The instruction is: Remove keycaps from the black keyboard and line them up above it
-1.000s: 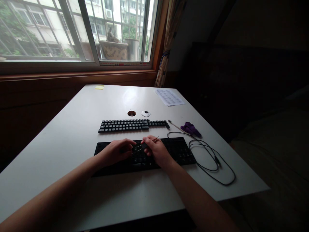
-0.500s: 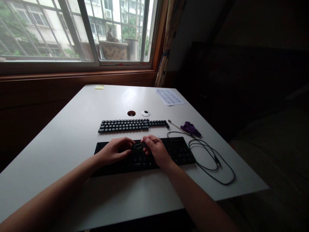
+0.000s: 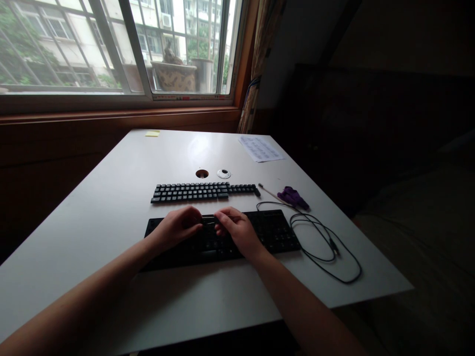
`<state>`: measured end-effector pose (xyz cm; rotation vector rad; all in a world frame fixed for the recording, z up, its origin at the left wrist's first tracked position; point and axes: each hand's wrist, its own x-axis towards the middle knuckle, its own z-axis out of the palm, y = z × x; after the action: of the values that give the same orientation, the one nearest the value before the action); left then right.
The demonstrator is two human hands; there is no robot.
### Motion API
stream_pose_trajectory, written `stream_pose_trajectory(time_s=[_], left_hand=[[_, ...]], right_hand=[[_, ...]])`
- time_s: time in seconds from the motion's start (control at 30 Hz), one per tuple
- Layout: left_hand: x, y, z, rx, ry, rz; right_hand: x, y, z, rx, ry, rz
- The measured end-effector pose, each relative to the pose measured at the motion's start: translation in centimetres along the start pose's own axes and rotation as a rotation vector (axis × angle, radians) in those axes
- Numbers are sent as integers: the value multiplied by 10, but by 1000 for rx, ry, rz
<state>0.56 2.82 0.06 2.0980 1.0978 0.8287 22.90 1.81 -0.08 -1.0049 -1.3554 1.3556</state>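
My right hand [image 3: 237, 227] is closed around a keycap puller, whose two thin wires [image 3: 210, 220] reach left toward my other hand. My left hand [image 3: 180, 225] pinches a small dark keycap at the wire ends; the fingers mostly hide it. Both hands are over a black keyboard [image 3: 274, 230], partly covered by the hands and forearms. Beyond it, loose black keycaps [image 3: 189, 192] stand in rows on the table, laid out like a keyboard.
A black cable [image 3: 326, 259] loops on the white table [image 3: 92, 198] to the right. Near it lie a purple cloth [image 3: 293, 197] and a thin brush [image 3: 272, 193]. Farther back are a cable hole [image 3: 202, 174], its white cover [image 3: 223, 174], printed sheets [image 3: 261, 150] and a yellow note [image 3: 152, 133].
My left fingers have closed around the keycap at the wire ends. My right hand has shifted slightly left, and the puller wires now lie more level.
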Motion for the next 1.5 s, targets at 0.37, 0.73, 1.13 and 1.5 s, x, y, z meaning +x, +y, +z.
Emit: stream_pose_trajectory(time_s=[0.37, 0.73, 1.13, 1.5], left_hand=[[-1, -3, 2, 122, 100, 236], [-3, 0, 3, 407, 119, 357], [-6, -2, 3, 346, 202, 335], [-6, 1, 2, 252, 195, 353]], right_hand=[[-2, -2, 2, -38, 3, 10], [-6, 1, 6, -195, 28, -65], [-7, -3, 6, -250, 63, -79], [-11, -14, 1, -449, 131, -339]])
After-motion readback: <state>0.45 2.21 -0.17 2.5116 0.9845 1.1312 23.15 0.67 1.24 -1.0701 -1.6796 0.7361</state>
